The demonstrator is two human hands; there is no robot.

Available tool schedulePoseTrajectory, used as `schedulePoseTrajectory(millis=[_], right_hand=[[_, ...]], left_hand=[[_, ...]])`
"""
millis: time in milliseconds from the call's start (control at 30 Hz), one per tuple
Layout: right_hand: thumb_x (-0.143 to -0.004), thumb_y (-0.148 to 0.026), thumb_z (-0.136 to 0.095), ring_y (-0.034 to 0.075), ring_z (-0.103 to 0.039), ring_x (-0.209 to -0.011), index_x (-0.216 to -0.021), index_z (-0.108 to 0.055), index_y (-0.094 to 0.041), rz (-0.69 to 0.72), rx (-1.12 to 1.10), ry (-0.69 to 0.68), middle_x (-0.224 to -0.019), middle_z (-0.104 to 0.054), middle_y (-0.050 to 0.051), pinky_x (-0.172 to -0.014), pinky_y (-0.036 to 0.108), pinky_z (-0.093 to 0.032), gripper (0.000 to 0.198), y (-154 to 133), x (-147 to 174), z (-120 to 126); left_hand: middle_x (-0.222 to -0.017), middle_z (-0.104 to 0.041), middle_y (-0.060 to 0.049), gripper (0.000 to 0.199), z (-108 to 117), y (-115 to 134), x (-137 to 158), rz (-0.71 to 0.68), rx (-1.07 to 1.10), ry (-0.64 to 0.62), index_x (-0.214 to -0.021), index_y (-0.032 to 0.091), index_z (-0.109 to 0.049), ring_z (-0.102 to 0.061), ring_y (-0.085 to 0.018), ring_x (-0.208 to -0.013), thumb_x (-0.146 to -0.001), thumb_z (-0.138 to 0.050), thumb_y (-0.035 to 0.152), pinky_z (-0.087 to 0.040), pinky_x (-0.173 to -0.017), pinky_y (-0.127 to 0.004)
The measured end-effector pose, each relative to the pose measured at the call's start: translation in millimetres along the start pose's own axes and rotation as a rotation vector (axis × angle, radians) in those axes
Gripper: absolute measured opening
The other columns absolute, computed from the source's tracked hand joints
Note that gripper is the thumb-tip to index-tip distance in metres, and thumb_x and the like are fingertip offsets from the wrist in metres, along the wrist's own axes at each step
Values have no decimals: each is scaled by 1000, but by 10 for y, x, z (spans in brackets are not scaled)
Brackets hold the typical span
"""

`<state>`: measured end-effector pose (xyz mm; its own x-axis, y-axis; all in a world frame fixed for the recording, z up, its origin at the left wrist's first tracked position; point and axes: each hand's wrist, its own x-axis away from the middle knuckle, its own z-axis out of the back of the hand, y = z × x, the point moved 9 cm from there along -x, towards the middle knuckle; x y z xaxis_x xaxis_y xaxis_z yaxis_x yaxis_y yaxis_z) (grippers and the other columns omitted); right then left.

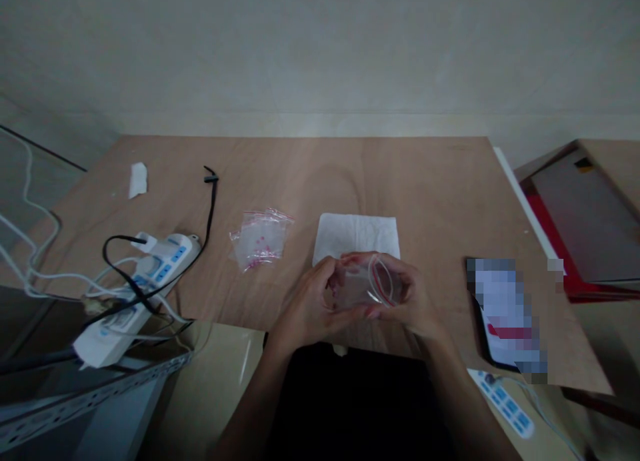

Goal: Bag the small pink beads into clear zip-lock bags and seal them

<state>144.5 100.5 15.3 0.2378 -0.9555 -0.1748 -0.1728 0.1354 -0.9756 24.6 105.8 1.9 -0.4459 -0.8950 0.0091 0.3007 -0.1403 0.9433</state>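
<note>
Both of my hands are closed around a clear zip bag (356, 291) held low over the table's front edge. My left hand (311, 307) grips its left end with bent fingers. My right hand (419, 299) holds the right end, where the plastic curves into a rounded loop with a red line along it. Some fingertips are hidden behind the bag. Just beyond my hands lies a folded white tissue (356, 234), partly covered by them. Left of them, a small pile of clear zip bags (262, 237) with red lines and small red marks lies flat.
A power strip (170, 261) with plugs and tangled cables occupies the left side. A black strap (212, 211) and a scrap of white paper (139, 180) lie behind it. On the right is a phone (505, 314), its screen blurred. Another power strip (503, 401) sits below the table's front edge.
</note>
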Motion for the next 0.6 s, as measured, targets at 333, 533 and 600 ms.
schedulePoseTrajectory(millis=[333,533,600], right_hand=[[-74,-39,-80,22,-67,-101,-119,-64,-25,107,506,-47,-108,-71,6,-86,37,-55,50,-316,-210,67],[-83,-29,-72,22,-68,-83,-116,-67,-22,131,1319,-641,-101,-69,8,-66,30,-48,34,-411,-507,-318],[-82,-21,-72,22,-68,-76,-103,-72,-20,184,1514,-786,-92,-71,8,-62,31,-44,21,-404,-567,-417]], left_hand=[[-110,-69,-12,56,15,-470,-63,278,966,420,-106,17,-63,-63,-27,-109,-91,-37,64,-45,-99,-43],[-78,-69,-11,51,-325,-353,-415,476,1049,241,-79,15,-60,-70,-25,-87,-99,-17,34,-54,-83,-42],[-76,-68,-10,45,-324,-358,-511,415,922,227,-75,16,-58,-70,-23,-85,-97,-22,31,-55,-79,-40]])
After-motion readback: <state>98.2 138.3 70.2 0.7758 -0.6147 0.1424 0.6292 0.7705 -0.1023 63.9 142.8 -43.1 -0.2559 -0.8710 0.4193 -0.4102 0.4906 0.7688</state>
